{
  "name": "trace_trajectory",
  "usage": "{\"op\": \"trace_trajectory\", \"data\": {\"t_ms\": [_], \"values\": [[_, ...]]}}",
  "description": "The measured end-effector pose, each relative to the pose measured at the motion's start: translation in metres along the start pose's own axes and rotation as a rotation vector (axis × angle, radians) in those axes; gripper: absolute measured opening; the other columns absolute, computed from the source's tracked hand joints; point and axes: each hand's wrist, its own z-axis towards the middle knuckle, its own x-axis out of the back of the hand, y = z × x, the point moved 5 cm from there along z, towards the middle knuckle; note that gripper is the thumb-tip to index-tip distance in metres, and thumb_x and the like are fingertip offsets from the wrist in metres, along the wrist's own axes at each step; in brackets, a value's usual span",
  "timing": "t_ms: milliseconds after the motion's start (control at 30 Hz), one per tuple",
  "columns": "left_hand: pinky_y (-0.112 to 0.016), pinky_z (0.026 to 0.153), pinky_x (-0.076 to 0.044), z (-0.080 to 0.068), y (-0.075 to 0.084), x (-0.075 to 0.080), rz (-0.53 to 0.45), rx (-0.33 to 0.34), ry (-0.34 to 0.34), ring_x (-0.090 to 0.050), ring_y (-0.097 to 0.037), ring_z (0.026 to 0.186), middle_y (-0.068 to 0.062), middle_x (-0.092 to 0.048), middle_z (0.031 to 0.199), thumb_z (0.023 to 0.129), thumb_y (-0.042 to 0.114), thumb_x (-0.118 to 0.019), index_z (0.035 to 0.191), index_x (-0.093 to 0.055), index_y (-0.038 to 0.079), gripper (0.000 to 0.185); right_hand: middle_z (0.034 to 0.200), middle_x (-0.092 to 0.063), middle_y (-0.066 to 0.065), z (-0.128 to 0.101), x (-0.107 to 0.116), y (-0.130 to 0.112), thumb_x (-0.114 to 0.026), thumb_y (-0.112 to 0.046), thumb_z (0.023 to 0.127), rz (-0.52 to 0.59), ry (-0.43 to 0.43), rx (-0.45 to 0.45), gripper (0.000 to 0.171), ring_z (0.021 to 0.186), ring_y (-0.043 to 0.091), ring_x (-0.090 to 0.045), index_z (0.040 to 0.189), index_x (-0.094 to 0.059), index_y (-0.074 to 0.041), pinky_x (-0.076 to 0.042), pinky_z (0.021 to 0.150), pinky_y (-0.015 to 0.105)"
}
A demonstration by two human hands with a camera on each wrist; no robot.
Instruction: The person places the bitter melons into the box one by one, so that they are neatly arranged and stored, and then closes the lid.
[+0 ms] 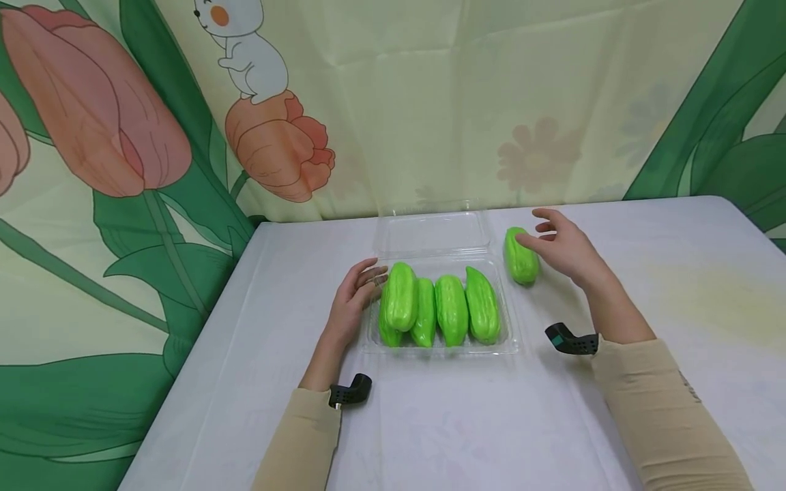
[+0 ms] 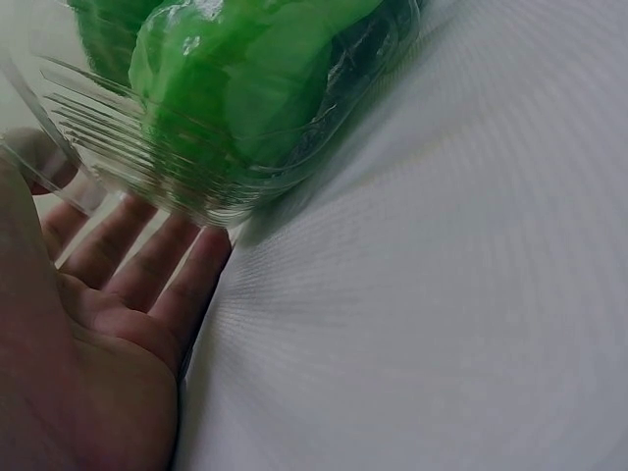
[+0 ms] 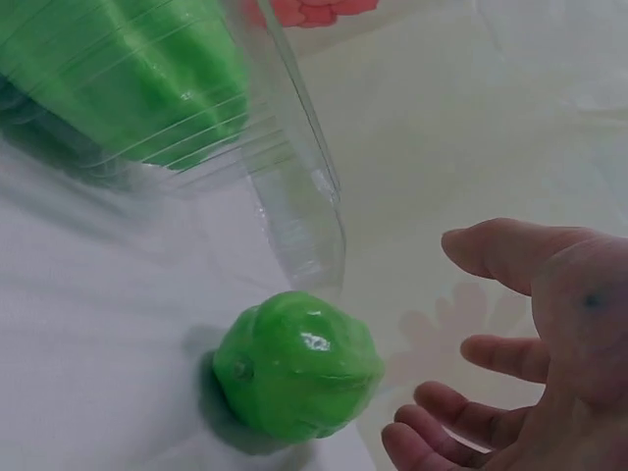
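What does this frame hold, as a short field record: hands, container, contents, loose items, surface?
left hand: open, straight fingers against the left side of the clear clamshell tray
right hand: open, just by the loose gourd; contact cannot be told
tray lid: open, folded back
contents: five green gourds, one resting on top of others
surface: white table

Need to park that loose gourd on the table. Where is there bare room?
Free: the wide table stretch right of the right hand, and the front strip between tray and sleeves. Crowded: inside the tray, its left edge by the left hand, and around the loose gourd.
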Motion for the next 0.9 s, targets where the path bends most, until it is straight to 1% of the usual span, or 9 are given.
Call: {"op": "trace_trajectory", "data": {"t_ms": [200, 433, 700, 900], "values": [[-0.050, 0.105, -0.045, 0.000, 0.001, 0.001, -0.005, -0.002, -0.010, -0.055, -0.035, 0.128, -0.022, -0.056, 0.140, 0.099, 0.003, -0.045, 0.149, -0.041, -0.002, 0.049, 0.149, -0.033, 0.033, 0.002, -0.003, 0.007, -0.059, -0.044, 0.099, -0.024, -0.026, -0.013, 0.084, 0.136, 0.049, -0.034, 0.159, -0.019, -0.001, -0.034, 0.106, 0.064], [-0.049, 0.105, -0.045, -0.001, 0.000, 0.000, -0.023, -0.005, -0.021, -0.055, -0.035, 0.129, -0.022, -0.054, 0.142, 0.100, 0.004, -0.044, 0.149, -0.039, -0.003, 0.050, 0.148, -0.032, 0.036, 0.005, -0.009, 0.015, -0.062, -0.042, 0.099, -0.041, -0.065, -0.048, 0.087, 0.133, 0.051, -0.036, 0.159, -0.017, 0.000, -0.034, 0.105, 0.064], [-0.049, 0.106, -0.044, -0.002, 0.000, 0.000, -0.031, -0.006, -0.020, -0.054, -0.036, 0.130, -0.023, -0.054, 0.142, 0.101, 0.004, -0.044, 0.149, -0.040, -0.003, 0.048, 0.143, -0.037, 0.037, 0.007, -0.014, 0.019, -0.063, -0.042, 0.098, -0.078, -0.095, -0.032, 0.088, 0.128, 0.050, -0.040, 0.158, -0.018, 0.003, -0.037, 0.103, 0.062], [-0.050, 0.107, -0.044, -0.002, 0.000, 0.000, -0.027, -0.010, -0.023, -0.054, -0.036, 0.129, -0.022, -0.055, 0.141, 0.102, 0.003, -0.043, 0.149, -0.041, -0.003, 0.047, 0.141, -0.038, 0.038, 0.007, -0.017, 0.022, -0.063, -0.041, 0.097, -0.098, -0.111, -0.061, 0.087, 0.124, 0.049, -0.043, 0.157, -0.018, 0.004, -0.038, 0.102, 0.061]]}}
